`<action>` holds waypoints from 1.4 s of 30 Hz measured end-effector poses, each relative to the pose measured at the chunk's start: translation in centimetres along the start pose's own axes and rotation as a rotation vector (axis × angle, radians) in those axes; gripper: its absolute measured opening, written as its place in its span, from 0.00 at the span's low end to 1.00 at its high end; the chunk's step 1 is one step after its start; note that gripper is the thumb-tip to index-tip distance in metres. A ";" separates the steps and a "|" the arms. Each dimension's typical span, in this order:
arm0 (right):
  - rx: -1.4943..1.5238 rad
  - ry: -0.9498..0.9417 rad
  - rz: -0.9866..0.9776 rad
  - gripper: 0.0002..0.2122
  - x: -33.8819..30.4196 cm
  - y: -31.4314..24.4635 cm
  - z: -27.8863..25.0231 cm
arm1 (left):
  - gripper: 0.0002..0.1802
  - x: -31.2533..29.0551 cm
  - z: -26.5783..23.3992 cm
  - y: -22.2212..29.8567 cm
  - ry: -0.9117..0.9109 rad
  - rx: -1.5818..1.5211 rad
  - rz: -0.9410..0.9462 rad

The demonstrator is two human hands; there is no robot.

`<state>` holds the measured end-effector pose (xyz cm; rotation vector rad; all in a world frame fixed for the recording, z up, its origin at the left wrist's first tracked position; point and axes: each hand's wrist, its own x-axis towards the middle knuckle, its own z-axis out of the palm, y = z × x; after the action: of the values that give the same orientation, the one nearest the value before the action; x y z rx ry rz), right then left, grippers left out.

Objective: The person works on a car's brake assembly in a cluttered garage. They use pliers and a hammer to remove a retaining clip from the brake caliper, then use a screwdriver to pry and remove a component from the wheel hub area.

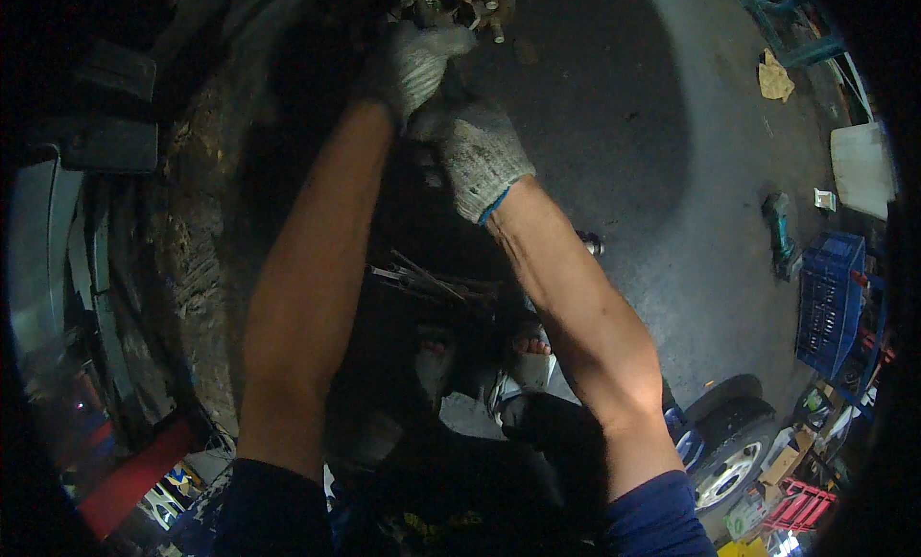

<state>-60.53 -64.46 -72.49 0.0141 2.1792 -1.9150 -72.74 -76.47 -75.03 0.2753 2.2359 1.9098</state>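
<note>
Both my hands wear pale knitted gloves and are stretched out at the top of the view. My left hand (414, 70) is beside a rusty metal part with several protruding studs (456, 2), its fingers curled. Just below and to the right, my right hand (480, 152) is bent inward toward the left wrist, fingers closed and sunk in dark shadow. What either hand grips is hidden by the gloves and the dark. Several thin metal tools (432, 284) lie in a bundle beneath my arms, in front of my feet.
At right are a teal power tool (782, 236), a blue crate (830, 303), a white container (861, 168), a green crate (791, 24) and a brown scrap (775, 77). A wheel with tyre (734, 461) lies lower right. Grey panels (38, 260) and a red bar (134, 475) edge the left.
</note>
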 end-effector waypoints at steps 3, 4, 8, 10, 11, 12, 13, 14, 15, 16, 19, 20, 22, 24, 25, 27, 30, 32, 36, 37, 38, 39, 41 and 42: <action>0.835 -0.034 0.385 0.05 -0.6 -0.4 0.3 | 0.18 -0.3 0.4 1.2 0.050 0.378 0.050; 0.870 -0.050 0.370 0.06 -0.8 -0.4 0.2 | 0.17 -0.4 0.5 1.4 0.054 0.421 0.059; 0.794 -0.062 0.337 0.06 -1.1 0.1 -0.3 | 0.21 0.0 -0.3 -0.4 0.049 0.531 0.204; 0.208 -0.040 0.026 0.07 -1.1 0.6 -0.5 | 0.24 1.1 -1.5 -2.3 -0.043 0.531 0.294; -0.301 -0.029 -0.288 0.08 -1.1 0.9 -0.5 | 0.24 1.5 -2.1 -3.4 -0.044 0.524 0.349; -0.852 -0.046 -0.550 0.09 -1.0 1.2 -0.6 | 0.24 2.0 -2.7 -4.3 -0.046 0.517 0.405; -0.865 -0.068 -0.392 0.12 -0.7 1.4 -0.1 | 0.23 2.3 -3.2 -5.0 0.001 0.522 0.430; -0.837 -0.070 -0.394 0.11 -0.4 1.8 0.0 | 0.23 2.5 -3.5 -5.2 0.028 0.599 0.468; -0.799 -0.071 -0.422 0.10 0.0 2.1 0.3 | 0.23 2.5 -3.6 -5.2 0.059 0.676 0.505; -0.759 -0.052 -0.465 0.09 0.4 2.3 0.4 | 0.24 2.2 -3.5 -4.7 0.073 0.826 0.552; -0.001 -0.101 -0.037 0.07 0.8 2.8 0.4 | 0.23 0.5 -2.3 -2.0 0.026 0.809 0.491; 0.085 -0.109 -0.021 0.06 0.7 2.7 0.4 | 0.22 0.1 -1.6 -1.1 0.007 0.713 0.481; -0.034 -0.120 -0.157 0.06 0.5 2.1 -0.6 | 0.20 -0.4 -0.4 0.3 0.000 0.359 0.194; 0.258 -0.115 0.144 0.05 -0.1 1.0 -1.2 | 0.18 -0.8 -0.1 0.8 -0.005 0.201 0.060; 0.545 -0.135 0.357 0.05 -0.4 0.4 -1.4 | 0.18 -0.8 -0.1 0.7 -0.011 0.224 0.048; 0.674 -0.117 0.468 0.04 -0.5 -0.7 -1.6 | 0.18 -0.9 -0.2 0.3 -0.007 0.227 0.035; 0.804 -0.124 0.508 0.02 -0.7 -0.8 -1.5 | 0.18 -0.1 -0.4 0.4 0.006 0.157 0.079; 0.925 -0.131 0.506 0.02 -0.8 0.2 -1.2 | 0.19 1.4 -0.4 1.6 -0.028 0.133 -0.042; 0.536 -0.085 -0.176 0.05 -0.4 2.4 0.7 | 0.23 3.6 -1.2 3.8 -0.127 0.421 -0.181; 0.412 -0.089 -0.126 0.04 -0.3 2.7 1.0 | 0.24 2.1 -1.4 3.1 -0.105 0.576 0.054; 0.424 -0.086 -0.186 0.04 -0.2 2.9 1.4 | 0.25 0.7 -1.4 2.4 -0.083 0.725 0.295; 0.621 -0.113 0.121 0.04 -0.3 2.9 1.3 | 0.26 0.2 -1.5 1.8 -0.040 0.695 0.277; 0.543 -0.108 0.194 0.06 -0.6 2.9 1.2 | 0.26 -0.4 -1.5 0.6 0.035 0.625 0.330; 0.276 -0.076 -0.033 0.06 -0.9 2.9 1.0 | 0.27 -0.4 -1.4 0.2 0.038 0.615 0.261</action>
<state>-58.99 -64.87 -75.31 -0.0460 1.8635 -2.1819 -72.70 -77.90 -74.62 0.6450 2.8812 1.2686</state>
